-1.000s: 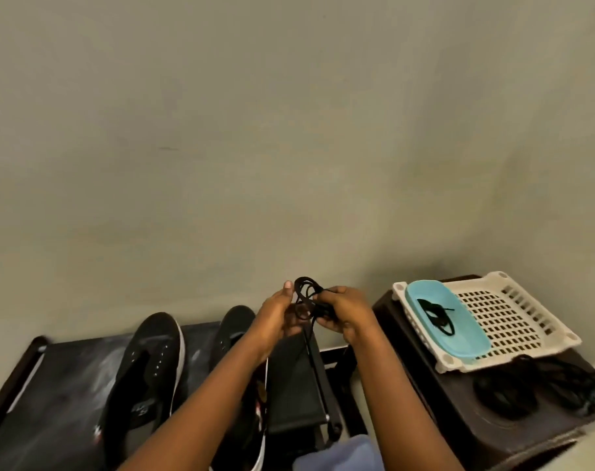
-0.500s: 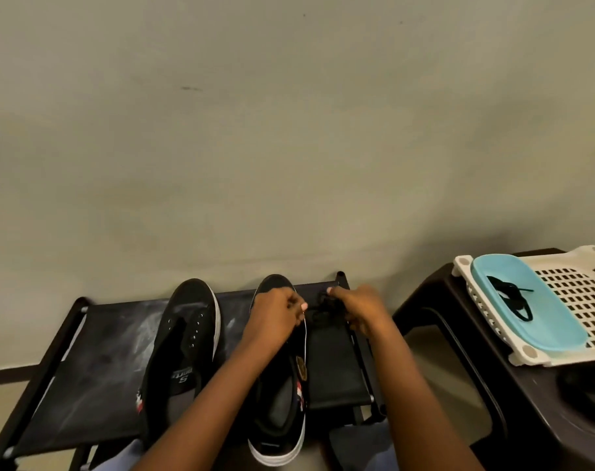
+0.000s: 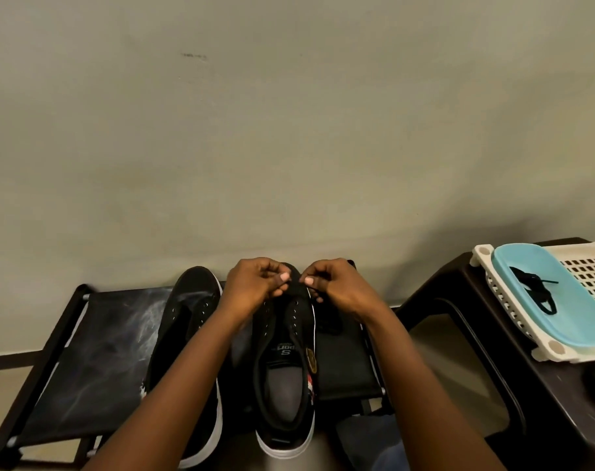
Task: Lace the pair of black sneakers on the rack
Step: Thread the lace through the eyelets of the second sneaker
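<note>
Two black sneakers with white soles stand side by side on a black fabric rack (image 3: 95,351), toes toward the wall. The left sneaker (image 3: 187,321) shows bare eyelets. Over the toe end of the right sneaker (image 3: 286,362), my left hand (image 3: 255,287) and my right hand (image 3: 337,287) each pinch a black shoelace (image 3: 294,283) stretched between their fingertips. The rest of that lace bunches on the rack at the shoe's right side. A second black shoelace (image 3: 536,290) lies in a light blue tray (image 3: 561,321).
A dark brown plastic stool (image 3: 493,351) stands right of the rack and carries a white perforated basket (image 3: 592,273) holding the blue tray. A plain wall runs behind the rack. Floor shows between rack and stool.
The lace bundle held up between my hands came down to the right sneaker's toe. My view swung left and downward, bringing both sneakers toward the centre.
</note>
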